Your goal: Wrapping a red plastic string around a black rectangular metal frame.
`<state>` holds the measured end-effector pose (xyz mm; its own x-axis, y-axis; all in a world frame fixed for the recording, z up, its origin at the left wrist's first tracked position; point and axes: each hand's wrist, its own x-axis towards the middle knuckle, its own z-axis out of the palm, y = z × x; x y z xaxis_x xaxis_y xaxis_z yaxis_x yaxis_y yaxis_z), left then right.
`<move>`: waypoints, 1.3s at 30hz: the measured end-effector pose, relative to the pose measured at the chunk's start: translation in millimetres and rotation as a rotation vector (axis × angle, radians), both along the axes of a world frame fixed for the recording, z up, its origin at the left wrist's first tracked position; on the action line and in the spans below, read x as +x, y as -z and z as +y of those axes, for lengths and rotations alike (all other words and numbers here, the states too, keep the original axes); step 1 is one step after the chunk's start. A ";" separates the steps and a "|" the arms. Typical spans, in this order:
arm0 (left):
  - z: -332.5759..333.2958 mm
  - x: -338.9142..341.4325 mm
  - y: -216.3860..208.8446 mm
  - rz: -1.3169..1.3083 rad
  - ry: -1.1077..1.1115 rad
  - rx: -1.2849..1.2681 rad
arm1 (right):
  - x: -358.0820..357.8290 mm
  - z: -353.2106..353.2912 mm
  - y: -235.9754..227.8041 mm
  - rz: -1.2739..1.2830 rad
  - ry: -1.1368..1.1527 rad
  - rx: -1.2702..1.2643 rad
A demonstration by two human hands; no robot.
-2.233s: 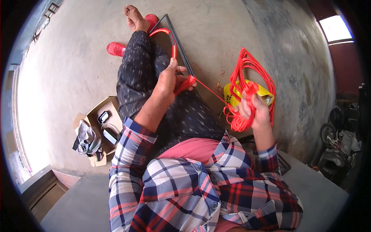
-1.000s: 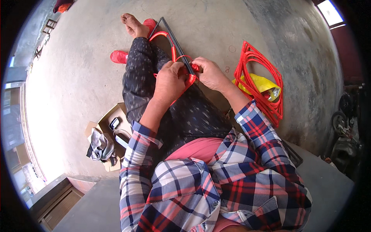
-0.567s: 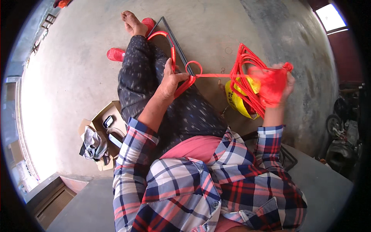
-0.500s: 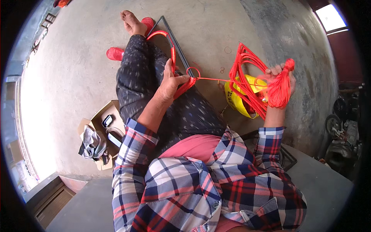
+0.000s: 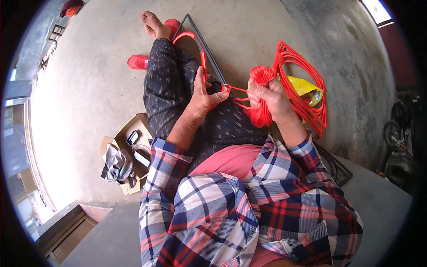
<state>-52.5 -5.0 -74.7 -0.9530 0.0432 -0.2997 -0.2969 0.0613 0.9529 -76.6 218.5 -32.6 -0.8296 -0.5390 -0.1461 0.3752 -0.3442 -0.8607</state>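
My left hand [image 5: 201, 100] is closed around the curved edge of a dark metal frame [image 5: 206, 50], which leans across my legs. Red cord [image 5: 203, 62] is wound along that curved part. Its thumb presses at the wound end near the frame's corner. My right hand [image 5: 272, 94] grips a thick bundle of red cord [image 5: 259, 116], just right of the frame. A loose strand runs slackly from the corner to the bundle, with a small loop hanging below.
Right of my right hand are red-wound frames [image 5: 316, 119], with a yellow bag [image 5: 299, 85] behind them. An open cardboard box [image 5: 118, 133] holding a grey cloth [image 5: 118, 164] stands on the floor at left. Red shoes [image 5: 138, 62] lie near my bare foot [image 5: 154, 25].
My right hand has come left with the cord bundle, close to the frame. The strand, taut before, now hangs slack, and the loop at the corner has tightened. My left hand stays on the frame.
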 end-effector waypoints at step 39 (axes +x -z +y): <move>-2.5 -22.7 -42.8 -0.278 -0.233 0.296 | -84.5 58.6 -16.6 -0.052 0.414 -0.491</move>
<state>-75.1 -7.5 -31.9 -0.8327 -0.0408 -0.5523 -0.5171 -0.2996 0.8018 -161.1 277.1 -16.0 -0.9817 -0.1901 -0.0091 0.1636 -0.8184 -0.5509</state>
